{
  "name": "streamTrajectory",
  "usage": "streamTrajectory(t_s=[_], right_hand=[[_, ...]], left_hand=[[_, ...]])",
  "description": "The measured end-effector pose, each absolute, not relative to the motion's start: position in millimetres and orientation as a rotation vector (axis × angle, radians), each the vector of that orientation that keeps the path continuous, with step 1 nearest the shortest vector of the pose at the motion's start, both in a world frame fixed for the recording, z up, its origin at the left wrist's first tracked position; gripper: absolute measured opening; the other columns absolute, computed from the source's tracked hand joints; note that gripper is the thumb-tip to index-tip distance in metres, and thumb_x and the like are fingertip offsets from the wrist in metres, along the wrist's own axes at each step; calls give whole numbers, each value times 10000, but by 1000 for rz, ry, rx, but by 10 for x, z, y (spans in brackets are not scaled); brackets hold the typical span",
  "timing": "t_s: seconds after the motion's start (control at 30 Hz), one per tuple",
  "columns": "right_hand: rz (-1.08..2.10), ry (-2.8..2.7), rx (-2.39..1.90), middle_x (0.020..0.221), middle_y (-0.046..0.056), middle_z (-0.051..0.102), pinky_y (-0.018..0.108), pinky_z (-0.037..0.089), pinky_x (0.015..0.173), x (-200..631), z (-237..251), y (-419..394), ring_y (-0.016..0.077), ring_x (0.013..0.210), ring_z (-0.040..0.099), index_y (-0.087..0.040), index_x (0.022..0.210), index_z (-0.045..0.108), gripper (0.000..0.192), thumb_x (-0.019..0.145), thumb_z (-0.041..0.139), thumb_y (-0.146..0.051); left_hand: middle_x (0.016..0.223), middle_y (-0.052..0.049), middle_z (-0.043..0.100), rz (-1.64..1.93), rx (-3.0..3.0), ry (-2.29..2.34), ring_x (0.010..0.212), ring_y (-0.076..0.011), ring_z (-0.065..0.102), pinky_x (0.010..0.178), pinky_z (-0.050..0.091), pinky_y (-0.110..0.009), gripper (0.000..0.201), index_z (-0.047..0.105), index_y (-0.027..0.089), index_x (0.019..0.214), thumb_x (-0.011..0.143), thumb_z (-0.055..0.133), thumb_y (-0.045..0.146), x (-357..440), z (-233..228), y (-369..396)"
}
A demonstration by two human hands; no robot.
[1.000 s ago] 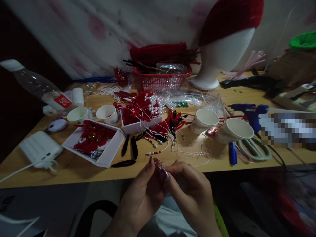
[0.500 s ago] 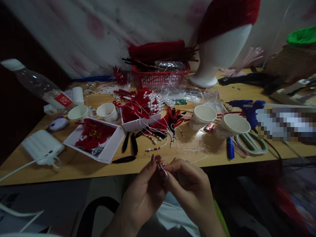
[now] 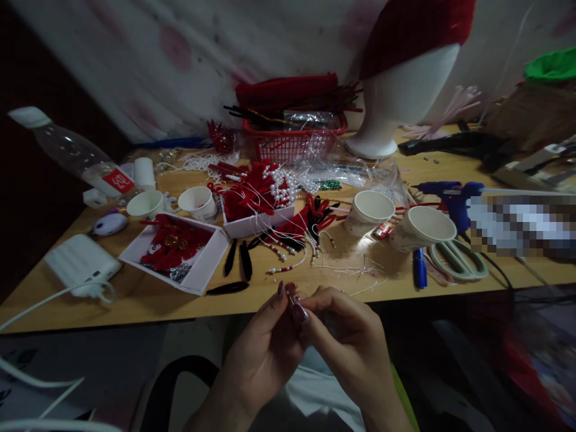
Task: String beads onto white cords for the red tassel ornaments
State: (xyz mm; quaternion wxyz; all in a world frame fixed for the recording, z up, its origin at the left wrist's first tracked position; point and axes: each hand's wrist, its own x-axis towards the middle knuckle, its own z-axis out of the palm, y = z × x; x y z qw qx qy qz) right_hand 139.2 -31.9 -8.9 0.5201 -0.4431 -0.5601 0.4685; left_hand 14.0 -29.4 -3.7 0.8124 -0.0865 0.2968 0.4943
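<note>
Two hands are seen low in the head view, brought together just in front of the near edge of the tabletop [image 3: 135,300]. The left hand [image 3: 265,354] is held with its fingers curled and its thumb and forefinger pinched toward the right hand [image 3: 346,342], whose fingers are likewise drawn in narrow so that the fingertips of both meet. Something very small is gripped between the fingertips [image 3: 294,303]; it is too small and dim for its kind to be told. Neither hand is touching the tabletop.

Nearest to the hands, on the tabletop just beyond them, loose white threads [image 3: 360,273] and a short beaded strand [image 3: 288,267] are laid. Three black leaf-shaped pieces [image 3: 234,264] are spread to the left of the strand, beside a white box of red trimmings [image 3: 173,252]. A second white box [image 3: 256,219], heaped with red pieces and pearl strings, is set farther back. Two paper cups [image 3: 396,219] are tipped on their sides to the right, near a blue pen [image 3: 420,270], pale scissors [image 3: 459,261] and a blue glue gun [image 3: 450,195]. Two smaller cups [image 3: 171,204] are stood upright on the left, near a white power bank [image 3: 83,264] and a plastic bottle [image 3: 76,156]. A red basket [image 3: 292,141] and a white mannequin head [image 3: 396,102] are placed at the back.
</note>
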Motion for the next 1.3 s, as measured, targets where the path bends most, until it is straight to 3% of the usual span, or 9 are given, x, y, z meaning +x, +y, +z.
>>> streamTrajectory(t_s=[0.37, 0.63, 0.83, 1.0, 1.3], right_hand=[[1212, -1265, -1082, 681, -12, 667, 214, 453, 574, 1396, -117, -325, 108, 611, 569, -225, 803, 733, 98, 883, 701, -273], [1223, -1225, -1098, 689, -5, 672, 214, 459, 578, 1391, -152, -328, 111, 620, 571, -230, 823, 750, 107, 886, 710, -307], [1199, -1219, -1100, 665, -9, 670, 197, 448, 565, 1379, -136, -336, 102, 603, 553, -223, 800, 756, 130, 882, 710, -312], [1274, -1196, -1097, 719, 31, 723, 230, 506, 612, 1351, -111, -337, 136, 649, 623, -197, 816, 771, 163, 869, 721, -343], [1506, -993, -1004, 688, 27, 729, 271, 576, 684, 1330, -139, -290, 162, 670, 683, -213, 796, 795, 231, 807, 784, -443]], left_hand=[[800, -22, 736, 1052, -67, 702, 749, -129, 697, 759, 571, -245, 45, 760, 163, 810, 827, 798, 180, 124, -101, -312], [817, -9, 747, 1200, 105, 794, 762, -130, 698, 755, 564, -230, 251, 772, 181, 784, 630, 943, 282, 174, -171, -351], [732, 2, 708, 1365, 211, 901, 669, -96, 641, 647, 534, -174, 297, 772, 181, 694, 556, 968, 356, 241, -139, -327], [713, 41, 562, 1523, 426, 913, 636, -54, 562, 587, 489, -121, 215, 776, 193, 654, 606, 948, 313, 211, -115, -306], [673, 45, 498, 1547, 528, 939, 558, -56, 546, 502, 468, -149, 169, 808, 229, 647, 615, 933, 337, 207, -199, -267]])
